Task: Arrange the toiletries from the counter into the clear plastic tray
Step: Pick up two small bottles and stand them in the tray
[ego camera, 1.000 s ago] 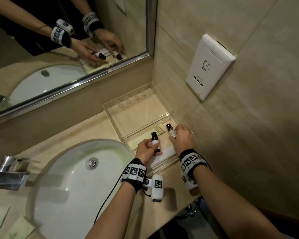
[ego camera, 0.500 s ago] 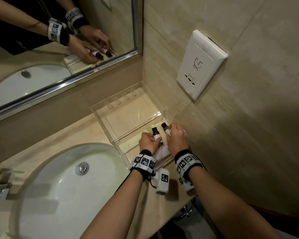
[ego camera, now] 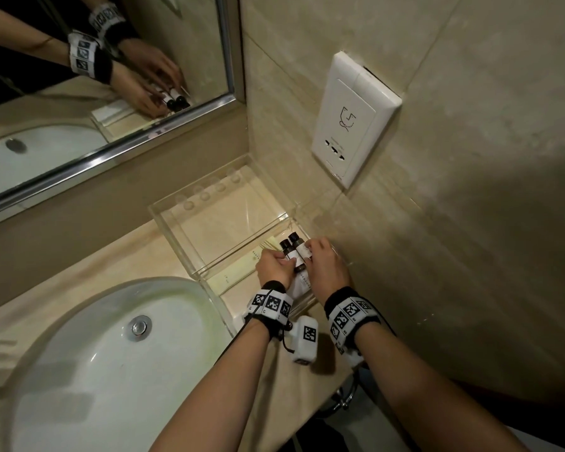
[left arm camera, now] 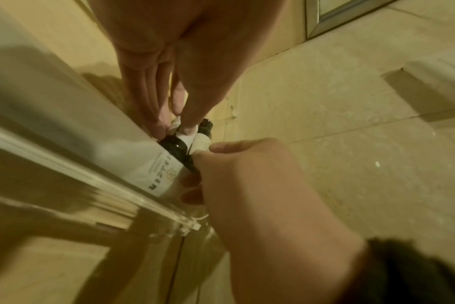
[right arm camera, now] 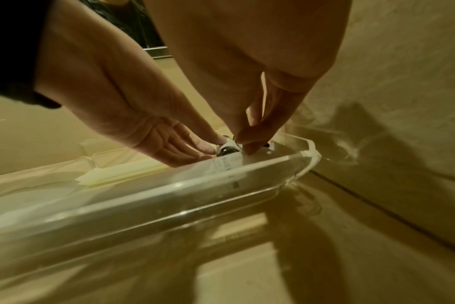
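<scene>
Two small bottles with dark caps and white labels stand side by side at the right end of the clear plastic tray (ego camera: pixel 180 237). My left hand (ego camera: pixel 282 260) pinches the left bottle (ego camera: pixel 287 248). The right bottle (ego camera: pixel 298 245) is held in the fingertips of my right hand (ego camera: pixel 311 252). Both bottles sit low in the tray on or just above a white packet (ego camera: pixel 302 283); whether they touch it I cannot tell. The left wrist view shows the left fingers (left arm camera: pixel 187 123) on the left bottle (left arm camera: pixel 175 145). In the right wrist view both hands meet at a bottle (right arm camera: pixel 227 149) behind the tray rim (right arm camera: pixel 169 186).
A pale yellow sachet (ego camera: pixel 238 269) lies in the tray left of my hands. The white sink basin (ego camera: pixel 111 353) is at the left, close to the tray. Tiled wall with a white socket plate (ego camera: pixel 353 119) stands right behind the tray. A mirror (ego camera: pixel 79 76) hangs above.
Both hands moved toward each other and lower into the tray's right end. The two bottles, apart a second ago, now stand touching side by side.
</scene>
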`<state>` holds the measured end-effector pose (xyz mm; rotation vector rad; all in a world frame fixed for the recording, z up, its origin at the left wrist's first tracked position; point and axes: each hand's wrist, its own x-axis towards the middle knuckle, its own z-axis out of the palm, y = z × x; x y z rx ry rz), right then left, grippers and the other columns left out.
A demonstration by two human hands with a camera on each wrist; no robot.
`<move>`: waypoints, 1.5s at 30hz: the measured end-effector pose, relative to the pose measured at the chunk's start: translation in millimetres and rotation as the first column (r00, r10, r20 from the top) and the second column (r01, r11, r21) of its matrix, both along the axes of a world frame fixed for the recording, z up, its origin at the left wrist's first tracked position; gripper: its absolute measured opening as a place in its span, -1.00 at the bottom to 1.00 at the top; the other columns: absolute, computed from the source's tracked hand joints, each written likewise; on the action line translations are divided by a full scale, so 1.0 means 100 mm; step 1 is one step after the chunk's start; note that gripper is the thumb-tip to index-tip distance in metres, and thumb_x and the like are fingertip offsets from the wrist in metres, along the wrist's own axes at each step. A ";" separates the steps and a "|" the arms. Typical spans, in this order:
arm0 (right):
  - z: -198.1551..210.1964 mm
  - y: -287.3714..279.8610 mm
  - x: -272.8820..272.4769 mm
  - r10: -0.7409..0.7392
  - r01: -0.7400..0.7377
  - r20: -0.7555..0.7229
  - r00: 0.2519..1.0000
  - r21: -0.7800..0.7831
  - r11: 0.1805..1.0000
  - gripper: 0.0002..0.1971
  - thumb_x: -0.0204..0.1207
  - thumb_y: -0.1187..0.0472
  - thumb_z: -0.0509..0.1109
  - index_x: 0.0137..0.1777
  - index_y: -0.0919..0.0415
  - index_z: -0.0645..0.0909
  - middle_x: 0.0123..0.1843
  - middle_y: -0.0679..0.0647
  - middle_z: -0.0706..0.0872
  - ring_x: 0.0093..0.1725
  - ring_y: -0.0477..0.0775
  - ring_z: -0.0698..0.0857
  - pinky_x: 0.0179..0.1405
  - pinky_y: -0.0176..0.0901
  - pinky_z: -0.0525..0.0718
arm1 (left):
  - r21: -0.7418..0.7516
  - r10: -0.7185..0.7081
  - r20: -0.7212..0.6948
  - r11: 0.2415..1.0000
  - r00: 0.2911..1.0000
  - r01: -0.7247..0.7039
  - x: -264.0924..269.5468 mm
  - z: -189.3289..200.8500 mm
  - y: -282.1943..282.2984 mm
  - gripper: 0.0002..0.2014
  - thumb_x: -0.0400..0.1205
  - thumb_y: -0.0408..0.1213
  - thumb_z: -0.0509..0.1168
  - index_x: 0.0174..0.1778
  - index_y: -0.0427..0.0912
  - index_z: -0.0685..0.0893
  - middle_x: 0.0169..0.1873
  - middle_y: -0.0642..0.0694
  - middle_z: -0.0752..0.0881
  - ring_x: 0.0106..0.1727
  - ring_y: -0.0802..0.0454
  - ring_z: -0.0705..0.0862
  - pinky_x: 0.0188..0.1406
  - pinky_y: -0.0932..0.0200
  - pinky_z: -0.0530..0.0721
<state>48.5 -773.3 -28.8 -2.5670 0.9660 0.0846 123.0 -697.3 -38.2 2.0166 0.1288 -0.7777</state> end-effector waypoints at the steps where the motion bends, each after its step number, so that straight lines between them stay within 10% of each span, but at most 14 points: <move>1: 0.00 0.00 0.00 0.005 -0.005 -0.002 1.000 -0.007 1.000 -0.58 0.50 0.41 0.46 0.33 0.16 0.52 0.31 0.02 0.55 0.07 0.02 0.70 0.05 -0.17 0.75 | 0.000 0.015 -0.009 1.000 1.000 -0.015 0.00 0.00 -0.01 -0.77 0.47 -0.36 0.48 -0.09 -0.20 0.56 -0.34 -0.04 0.68 -0.14 -0.12 0.74 0.05 0.02 0.72; 18: 0.02 0.00 -0.01 0.015 -0.015 -0.013 1.000 -0.015 1.000 -0.64 0.57 0.40 0.37 0.34 0.20 0.52 0.32 0.07 0.53 0.05 0.07 0.68 -0.07 -0.27 0.55 | 0.047 0.099 -0.021 0.994 0.995 -0.098 -0.03 0.11 -0.09 -0.64 0.40 -0.37 0.56 0.06 -0.30 0.64 -0.25 -0.11 0.71 -0.03 -0.11 0.74 0.14 0.01 0.69; 40: 0.13 0.05 -0.03 0.020 -0.020 0.000 1.000 -0.005 1.000 -0.60 0.53 0.43 0.38 0.35 0.19 0.52 0.35 0.11 0.53 0.06 0.14 0.73 0.04 -0.07 0.74 | -0.021 0.041 -0.032 0.999 0.999 -0.041 -0.02 0.09 0.00 -0.63 0.39 -0.40 0.57 0.04 -0.34 0.60 -0.24 -0.16 0.73 -0.33 0.05 0.67 -0.27 0.24 0.67; 45: 0.25 0.09 -0.06 0.010 -0.012 0.145 0.989 0.015 1.000 -0.70 0.57 0.27 0.40 0.29 0.13 0.59 0.26 0.02 0.61 0.08 0.06 0.73 0.07 -0.05 0.75 | -0.029 0.057 0.019 0.998 0.998 -0.056 0.01 0.19 0.17 -0.73 0.42 -0.37 0.54 -0.08 -0.23 0.60 -0.23 -0.15 0.74 -0.17 -0.06 0.72 -0.08 0.14 0.69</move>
